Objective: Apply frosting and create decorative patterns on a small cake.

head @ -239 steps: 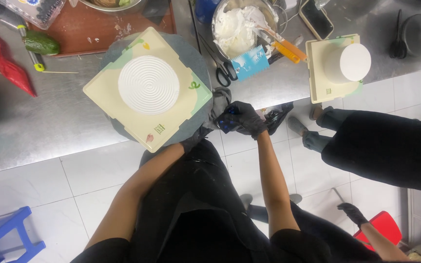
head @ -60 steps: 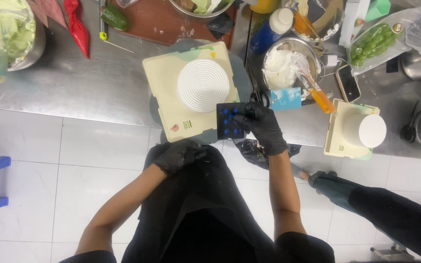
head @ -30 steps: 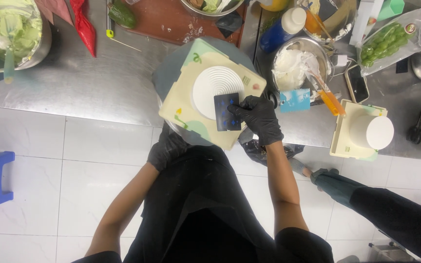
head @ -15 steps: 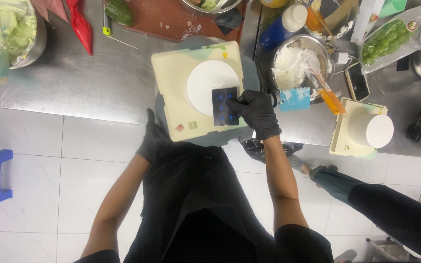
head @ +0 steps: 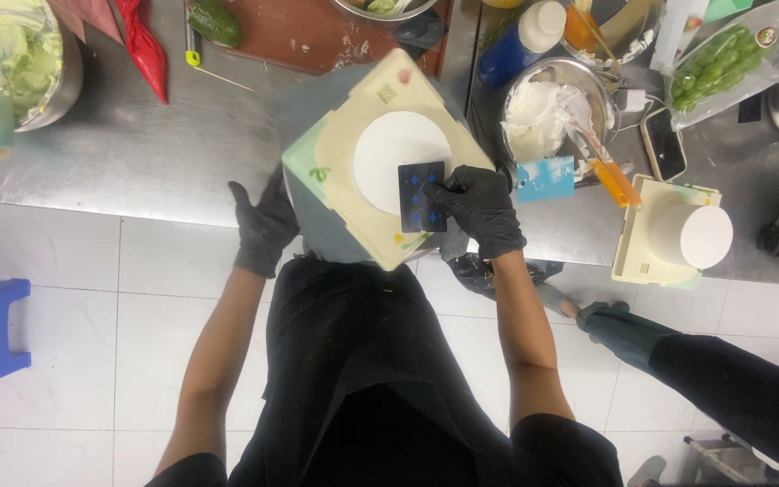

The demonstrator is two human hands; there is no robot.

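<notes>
A small white round cake (head: 391, 155) sits on a cream square board (head: 344, 207), which rests on a grey turntable (head: 325, 236) at the edge of a steel counter (head: 155, 153). My right hand (head: 480, 207), in a black glove, presses a dark blue rectangular scraper (head: 421, 197) against the cake's near side. My left hand (head: 265, 224), also gloved, lies with fingers spread against the turntable's left rim, holding nothing.
A steel bowl of white cream (head: 547, 113) with a spatula, a blue comb scraper (head: 545, 179), a phone (head: 664, 144) and a second white cake on a board (head: 689, 233) lie to the right. A bowl of green cream (head: 11, 54) and red piping bag (head: 144, 50) sit left. Another person's leg (head: 678, 347) stands near.
The board and cake have turned on the turntable, its corners now pointing diagonally. My left hand has slid along the rim; my right hand keeps the scraper against the cake.
</notes>
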